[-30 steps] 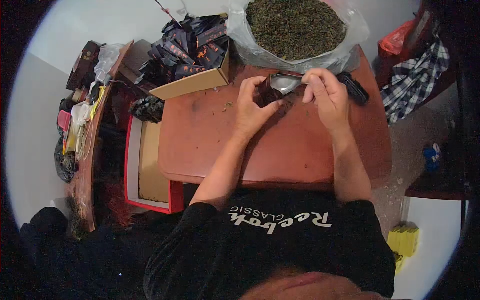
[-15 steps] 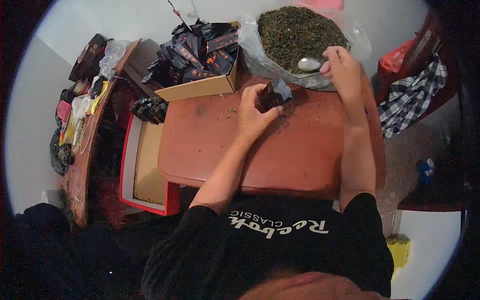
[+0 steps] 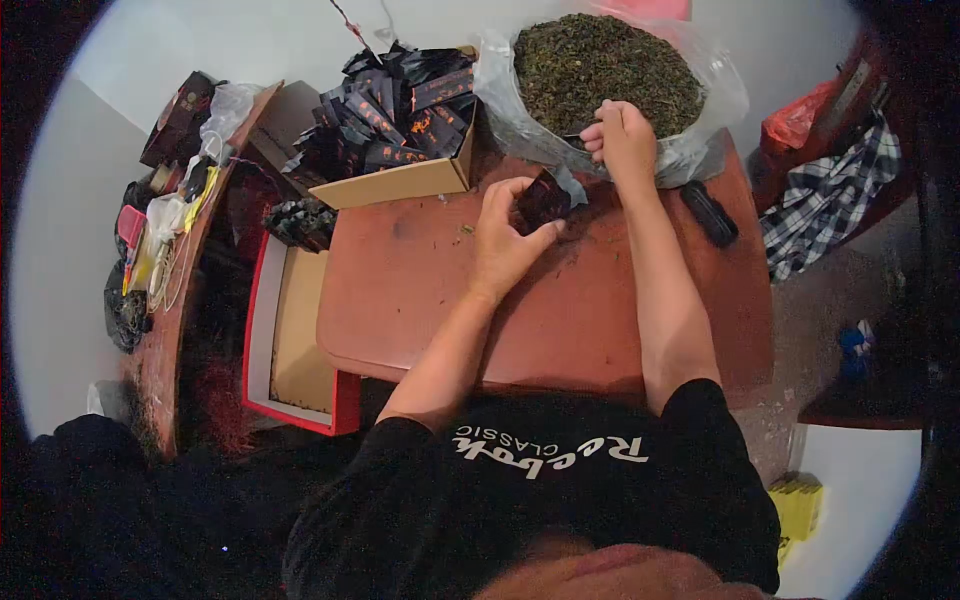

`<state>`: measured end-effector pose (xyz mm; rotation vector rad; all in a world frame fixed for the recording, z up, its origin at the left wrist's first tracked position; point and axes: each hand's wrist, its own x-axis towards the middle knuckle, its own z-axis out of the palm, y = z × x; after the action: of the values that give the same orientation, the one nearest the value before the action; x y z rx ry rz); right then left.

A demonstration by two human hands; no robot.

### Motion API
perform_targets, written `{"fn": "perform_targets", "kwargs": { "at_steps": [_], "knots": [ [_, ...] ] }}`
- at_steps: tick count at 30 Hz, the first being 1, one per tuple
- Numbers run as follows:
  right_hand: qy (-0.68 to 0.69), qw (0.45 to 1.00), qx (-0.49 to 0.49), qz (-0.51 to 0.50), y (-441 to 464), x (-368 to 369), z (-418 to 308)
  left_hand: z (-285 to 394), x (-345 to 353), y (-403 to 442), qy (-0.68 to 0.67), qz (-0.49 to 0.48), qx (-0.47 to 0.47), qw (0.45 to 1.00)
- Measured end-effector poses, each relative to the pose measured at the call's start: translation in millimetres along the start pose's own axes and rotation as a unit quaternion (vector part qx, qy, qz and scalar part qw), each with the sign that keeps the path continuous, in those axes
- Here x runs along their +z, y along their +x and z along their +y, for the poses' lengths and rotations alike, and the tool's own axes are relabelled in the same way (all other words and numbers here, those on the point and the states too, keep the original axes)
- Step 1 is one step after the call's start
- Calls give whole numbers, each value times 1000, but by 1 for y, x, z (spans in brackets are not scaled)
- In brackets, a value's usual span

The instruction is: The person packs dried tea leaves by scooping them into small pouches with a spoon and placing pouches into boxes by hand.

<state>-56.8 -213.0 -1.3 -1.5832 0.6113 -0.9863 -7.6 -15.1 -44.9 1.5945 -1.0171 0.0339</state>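
Observation:
My left hand (image 3: 497,238) is closed around a small dark pouch (image 3: 544,203), holding it upright just above the table, its silvery mouth open. My right hand (image 3: 625,150) grips a spoon (image 3: 574,138) by the handle, at the near edge of a clear plastic bag (image 3: 500,90). Only a dark sliver of the spoon shows, so what it carries cannot be made out. Dried, crumbled leaves (image 3: 605,70) fill the bag. Crumbs of leaf lie on the tabletop near the pouch.
A cardboard box (image 3: 395,182) heaped with black packets (image 3: 400,115) stands at the table's back left. A black oblong object (image 3: 709,214) lies on the right of the reddish table (image 3: 420,300). Below left is a red-sided tray (image 3: 346,400). Checked cloth (image 3: 835,200) hangs at right.
My right hand has moved left and slightly down with the spoon, from over the leaves toward the pouch. The black oblong object, formerly behind my forearm, now shows. My left hand stays nearly still.

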Motion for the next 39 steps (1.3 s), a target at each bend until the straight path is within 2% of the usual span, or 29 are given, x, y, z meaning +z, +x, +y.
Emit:
{"fn": "perform_targets", "kwargs": {
  "at_steps": [6, 9, 12, 15, 18, 21, 30, 36, 39],
  "knots": [
    [23, 999, -2, 23, 0, -4, -1, -23, 8, 2, -89, 12, -63, 994],
    [17, 999, -25, 33, 3, -12, -2, -27, 12, 8, -127, 39, -59, 989],
    [3, 999, -31, 44, 6, -24, -6, -23, 6, 14, -32, 7, -49, 998],
    [10, 998, -30, 47, 11, -35, -11, -28, 10, 22, -22, 8, -52, 998],
    [56, 998, -5, 23, 12, -43, -18, -26, 14, 28, -30, 22, -68, 997],
    [104, 994, 17, -8, 11, -50, -26, -20, 11, 33, 37, 16, -39, 998],
    [91, 990, 27, -106, -2, -47, -53, -16, 12, 36, 32, 27, -37, 998],
    [-86, 988, -59, -117, -19, -32, -69, -22, 12, 33, 33, 32, -42, 998],
    [-170, 956, -182, -158, -23, -25, -70, -25, 13, 33, 11, 30, -55, 998]
  ]
}}
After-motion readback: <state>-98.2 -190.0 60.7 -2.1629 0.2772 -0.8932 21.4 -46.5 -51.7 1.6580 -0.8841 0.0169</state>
